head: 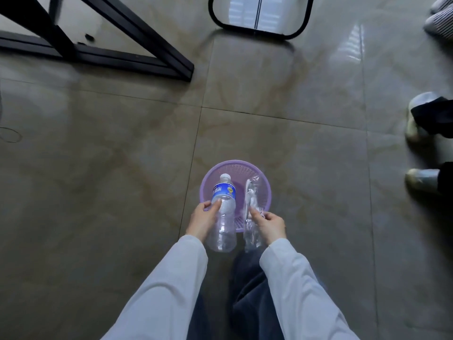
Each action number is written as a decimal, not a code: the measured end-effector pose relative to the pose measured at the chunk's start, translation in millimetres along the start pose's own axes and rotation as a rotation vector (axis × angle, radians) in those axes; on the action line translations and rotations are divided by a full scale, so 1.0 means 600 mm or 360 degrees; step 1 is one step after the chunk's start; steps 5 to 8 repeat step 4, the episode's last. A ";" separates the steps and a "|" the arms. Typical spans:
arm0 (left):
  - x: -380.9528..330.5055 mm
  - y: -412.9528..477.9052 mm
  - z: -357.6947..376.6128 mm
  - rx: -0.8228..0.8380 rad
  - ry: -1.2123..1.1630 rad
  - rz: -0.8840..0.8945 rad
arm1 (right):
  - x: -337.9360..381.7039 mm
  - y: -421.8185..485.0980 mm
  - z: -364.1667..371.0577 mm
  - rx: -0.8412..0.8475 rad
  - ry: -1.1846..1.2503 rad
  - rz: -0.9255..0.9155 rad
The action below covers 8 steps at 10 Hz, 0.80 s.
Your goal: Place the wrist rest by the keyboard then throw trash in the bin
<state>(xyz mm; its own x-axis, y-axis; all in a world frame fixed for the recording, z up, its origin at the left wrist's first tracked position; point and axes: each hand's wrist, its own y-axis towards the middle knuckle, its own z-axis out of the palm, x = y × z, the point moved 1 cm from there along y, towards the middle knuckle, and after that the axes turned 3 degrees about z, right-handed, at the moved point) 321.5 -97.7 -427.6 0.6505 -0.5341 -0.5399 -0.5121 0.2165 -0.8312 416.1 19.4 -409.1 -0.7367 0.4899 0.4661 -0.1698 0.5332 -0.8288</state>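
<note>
A round purple mesh bin [266,192] stands on the tiled floor straight below me. My left hand [202,220] grips an empty clear plastic bottle [223,212] with a blue label and white cap, held over the bin's left side with its cap pointing away from me. My right hand [269,225] pinches a clear plastic wrapper with a plastic spoon inside [250,209], held over the bin's right side. No wrist rest or keyboard is in view.
A black metal table frame [137,52] stands on the floor at the upper left. A black chair base [259,30] is at the top centre. Another person's feet in light shoes [419,148] are at the right edge.
</note>
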 end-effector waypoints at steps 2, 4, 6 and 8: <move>-0.001 0.011 -0.005 -0.0028 0.0057 0.0008 | 0.006 0.015 0.001 0.0039 -0.0010 0.0192; -0.075 -0.089 -0.020 -0.0125 -0.0014 0.0218 | 0.050 -0.102 -0.025 0.0013 0.0079 0.0067; -0.075 -0.089 -0.020 -0.0125 -0.0014 0.0218 | 0.050 -0.102 -0.025 0.0013 0.0079 0.0067; -0.075 -0.089 -0.020 -0.0125 -0.0014 0.0218 | 0.050 -0.102 -0.025 0.0013 0.0079 0.0067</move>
